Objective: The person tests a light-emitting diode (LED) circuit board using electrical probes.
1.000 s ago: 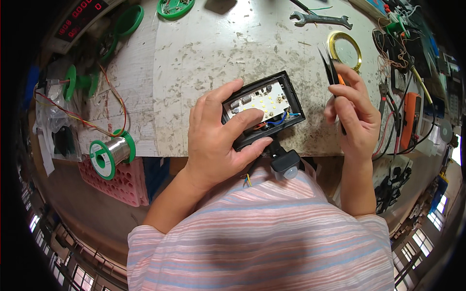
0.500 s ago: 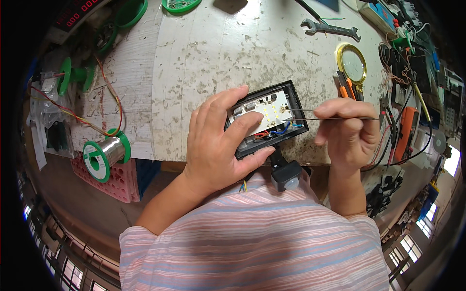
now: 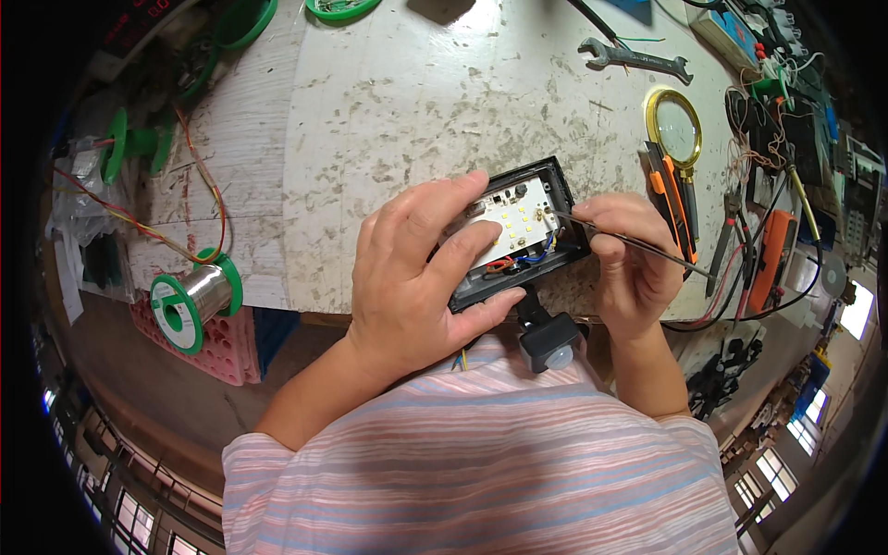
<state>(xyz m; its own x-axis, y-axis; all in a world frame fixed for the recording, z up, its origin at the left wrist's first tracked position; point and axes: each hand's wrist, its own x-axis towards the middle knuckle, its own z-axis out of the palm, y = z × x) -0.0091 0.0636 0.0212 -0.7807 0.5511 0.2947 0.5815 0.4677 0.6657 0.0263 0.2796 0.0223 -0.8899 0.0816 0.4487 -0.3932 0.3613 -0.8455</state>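
Observation:
My left hand grips a black rectangular lamp housing from its left side, thumb along the near edge and a finger pressing on the white LED circuit board inside. Red and blue wires run along the board's near edge within the housing. A black motion sensor with a pale dome hangs from the housing's near side, over the table edge. My right hand is closed on a pair of thin metal tweezers, whose tips are at the board's right end. Whether the tips touch it I cannot tell.
A solder wire spool stands at the left on a pink perforated tray. To the right lie a magnifying glass, orange-and-black cutters, an orange tool and tangled cables. An open-ended wrench lies at the far right.
My right hand has moved slightly left and down, and the tweezers now slant, their back end lower. Their tips look closer together. The left hand keeps its hold on the housing.

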